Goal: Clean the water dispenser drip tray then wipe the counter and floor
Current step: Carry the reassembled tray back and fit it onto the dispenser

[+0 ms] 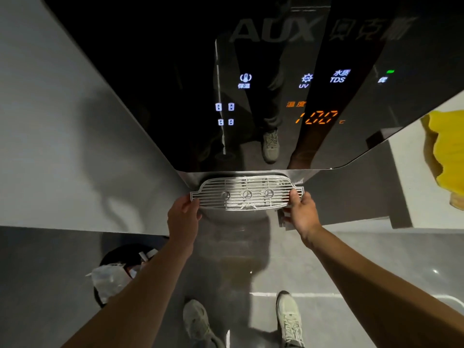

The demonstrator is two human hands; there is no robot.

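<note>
Nearest the camera, two pale green shoes [288, 320] stand on the grey floor [351, 259], and both bare forearms reach forward from the lower edge of the view. Below and to the left of the grip sits a black waste bin [118, 270] with a clear plastic liner and scraps of paper in it. The left hand [182, 217] pinches the left end of the drip tray grille [247, 194], thumb on top and fingers curled beneath the edge. The right hand [302, 212] clasps the right end of that grille the same way, thumb lying over the outer bars. The grille is a light grey slotted plate with three round emblems in a row across its middle, held level between the two hands just in front of the dispenser's base. Whether it sits in its tray or is raised clear of it cannot be told. Directly beyond the grip rises the glossy black front panel of the water dispenser [175, 96], which shows white lit icons, an orange readout of 100 and a faint AUX logo near the top, with the person's legs and a shoe reflected in it. Beyond and to the right of the right hand, a yellow cloth [447, 156] lies on a white counter [406, 177].
</note>
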